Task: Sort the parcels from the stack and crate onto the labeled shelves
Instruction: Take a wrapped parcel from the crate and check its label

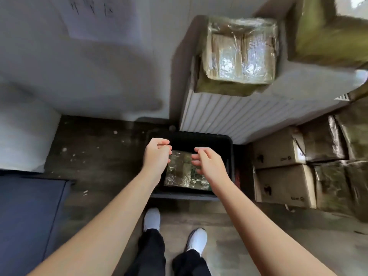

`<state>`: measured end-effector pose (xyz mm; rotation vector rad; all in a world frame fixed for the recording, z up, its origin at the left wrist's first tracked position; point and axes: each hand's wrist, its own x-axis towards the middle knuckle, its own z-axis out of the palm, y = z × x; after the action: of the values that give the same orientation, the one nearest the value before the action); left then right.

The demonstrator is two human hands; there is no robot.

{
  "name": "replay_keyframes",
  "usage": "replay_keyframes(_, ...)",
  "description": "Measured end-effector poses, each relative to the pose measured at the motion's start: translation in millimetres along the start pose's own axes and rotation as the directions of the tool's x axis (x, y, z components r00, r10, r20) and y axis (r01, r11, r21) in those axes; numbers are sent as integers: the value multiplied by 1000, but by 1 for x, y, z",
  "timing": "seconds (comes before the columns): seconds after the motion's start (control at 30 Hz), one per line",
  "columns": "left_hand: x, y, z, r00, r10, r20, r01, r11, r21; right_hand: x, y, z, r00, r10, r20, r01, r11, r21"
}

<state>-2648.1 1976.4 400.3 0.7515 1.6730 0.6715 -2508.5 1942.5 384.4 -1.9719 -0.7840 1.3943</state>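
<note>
Several cardboard boxes stand stacked at right, beside a white ribbed shelf unit bearing one film-wrapped package. On the floor before it, a black crate holds a single parcel lying flat (long axis hard to judge, the hands overlap it). The left hand and right hand hover above its two sides, about equally near, fingers loosely curled, gripping nothing.
</note>
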Motion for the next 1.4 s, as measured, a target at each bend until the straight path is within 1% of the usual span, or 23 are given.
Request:
replay_keyframes(0.1,43,-42,20,999,-42,23,41,997,64,44,46,11,999,40,5,-40,999,-20)
replay_keyframes(0.2,89,-90,44,995,-85,51,78,988,133,90,100,18,998,68,7,-68,995,-76)
replay_keyframes(0.33,143,-157,82,977,-174,127,136,956,260,144,169,19,996,91,11,-89,987,-136)
replay_keyframes(0.47,188,-220,118,963,-218,159,149,921,360,192,230,14,993,118,-19,-120,979,-162)
replay_keyframes(0.57,218,-267,130,958,-251,136,168,880,444,224,265,2,990,136,-35,-140,960,-243)
replay_keyframes(0.7,250,-310,135,947,-317,49,246,816,523,263,307,-15,978,184,-95,-206,924,-322)
replay_keyframes(0.77,263,-322,137,936,-351,24,287,801,526,280,323,-23,967,227,-114,-253,890,-378)
replay_keyframes(0.87,285,-338,139,917,-397,42,317,789,526,305,347,-30,948,293,-123,-317,850,-421)
replay_keyframes(0.97,303,-347,139,893,-447,56,366,793,487,324,364,-31,924,366,-113,-380,834,-400)
replay_keyframes(1.07,313,-353,137,886,-461,44,399,807,436,332,376,-28,920,377,-105,-390,861,-328)
replay_keyframes(1.17,313,-349,136,875,-479,63,414,811,414,331,375,-25,904,407,-129,-426,876,-227)
replay_keyframes(1.23,305,-341,134,869,-491,61,433,814,387,324,367,-25,889,433,-146,-455,869,-192)
replay_keyframes(1.3,292,-329,130,866,-496,68,441,820,365,314,359,-28,881,444,-165,-471,857,-208)
replay_keyframes(1.4,273,-314,115,867,-491,84,436,830,349,292,341,-33,886,421,-192,-458,859,-231)
